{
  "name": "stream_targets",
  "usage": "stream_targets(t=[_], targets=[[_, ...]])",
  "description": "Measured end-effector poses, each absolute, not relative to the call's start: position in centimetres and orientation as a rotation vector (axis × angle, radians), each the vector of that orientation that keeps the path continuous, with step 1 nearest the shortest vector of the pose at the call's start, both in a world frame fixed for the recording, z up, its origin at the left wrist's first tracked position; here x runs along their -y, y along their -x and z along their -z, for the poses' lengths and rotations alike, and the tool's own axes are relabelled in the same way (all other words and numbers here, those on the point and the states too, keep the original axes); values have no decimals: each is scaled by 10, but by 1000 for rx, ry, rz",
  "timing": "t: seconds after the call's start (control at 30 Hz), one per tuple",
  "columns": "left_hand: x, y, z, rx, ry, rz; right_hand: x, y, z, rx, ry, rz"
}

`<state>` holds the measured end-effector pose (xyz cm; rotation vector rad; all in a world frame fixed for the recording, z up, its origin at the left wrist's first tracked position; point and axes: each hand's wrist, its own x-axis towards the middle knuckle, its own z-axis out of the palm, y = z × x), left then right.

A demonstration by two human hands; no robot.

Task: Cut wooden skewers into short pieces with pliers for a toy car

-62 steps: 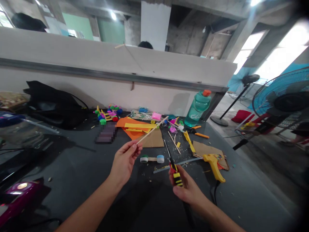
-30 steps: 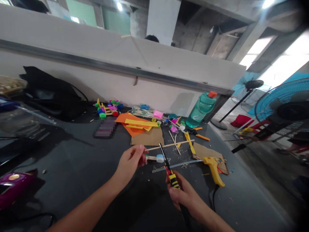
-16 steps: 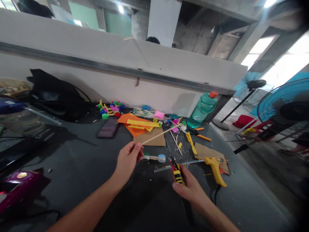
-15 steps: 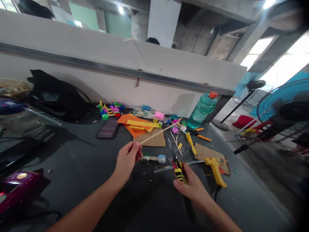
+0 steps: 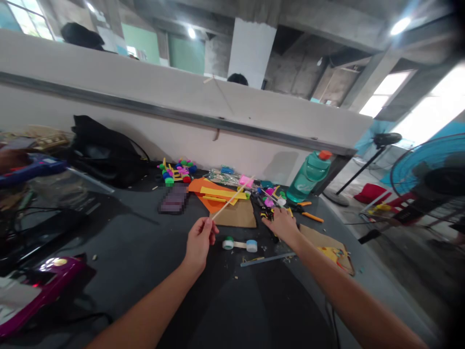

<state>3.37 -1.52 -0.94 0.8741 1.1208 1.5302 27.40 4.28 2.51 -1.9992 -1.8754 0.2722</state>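
Observation:
My left hand [image 5: 200,241] pinches the lower end of a thin wooden stick [image 5: 232,198], which slants up and right over orange sheets [image 5: 199,187] and brown cardboard [image 5: 238,215]. Farther right, my right hand [image 5: 283,224] reaches over small colourful parts, its fingers around black-and-yellow pliers [image 5: 268,213]. Two bottle caps joined by a stick, one of them a blue-white cap [image 5: 251,245], lie between my hands. A clear glue stick [image 5: 267,259] rests nearer to me. My right forearm partly covers a yellow glue gun [image 5: 329,253].
A teal bottle [image 5: 308,178] stands at the back right beside orange-handled pliers [image 5: 312,217]. Colourful wheeled models [image 5: 178,172] and a black bag [image 5: 105,152] are at the back left. A magenta device [image 5: 47,291] sits near left. Another person's hand [image 5: 13,159] shows at far left.
My right hand has moved forward with the black-and-yellow pliers, to the small parts. The stick in my left hand points more steeply upward. The camera view has shifted slightly.

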Motion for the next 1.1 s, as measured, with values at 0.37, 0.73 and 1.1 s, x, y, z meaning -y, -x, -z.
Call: stream_targets(t=[0.37,0.73,1.1], targets=[[20,-39,12,-1212,-1289,-1294,-16,-199,-24,1677,1063,-1074],[15,-28,8,-1384,-2220,-1009,-14,-229,-25,2142,1167,-526],[13,-32,16,-1295,-2348,-833,-5,-221,-19,2247,1065,-400]])
